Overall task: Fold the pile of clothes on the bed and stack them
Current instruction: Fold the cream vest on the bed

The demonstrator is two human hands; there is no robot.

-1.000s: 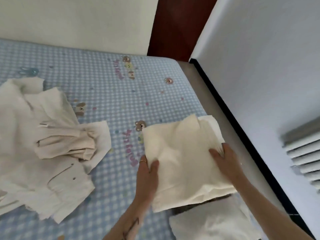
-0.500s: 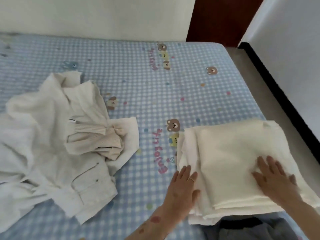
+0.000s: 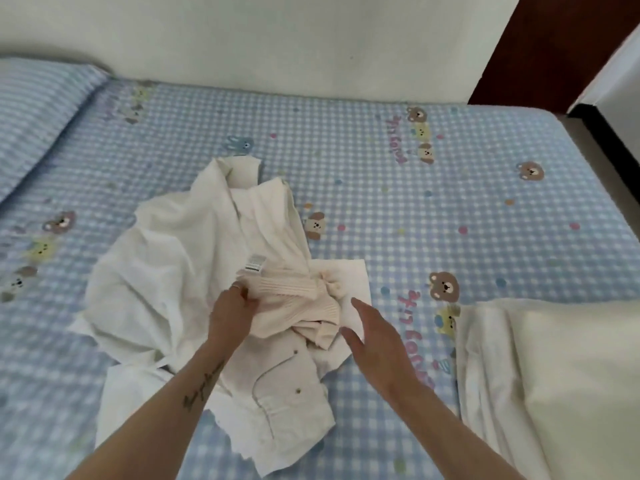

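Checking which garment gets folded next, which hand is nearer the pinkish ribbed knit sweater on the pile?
Left. The left hand grips the pinkish ribbed knit sweater at its left edge; the right hand hovers open just to its right.

single head cam, wide-angle; looks forward and down over the bed [image 3: 415, 209]; close above both forearms; far wall [image 3: 277, 39] at top

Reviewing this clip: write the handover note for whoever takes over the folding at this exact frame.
Left hand grips the ribbed knit top on the unfolded pile at mid-bed.
Right hand is open, holding nothing, hovering at the pile's right edge.
Done: a folded cream stack lies at the right on the bed.
Left: fold the knit top, the buttoned cream garment and the white pieces, then add each to the stack.
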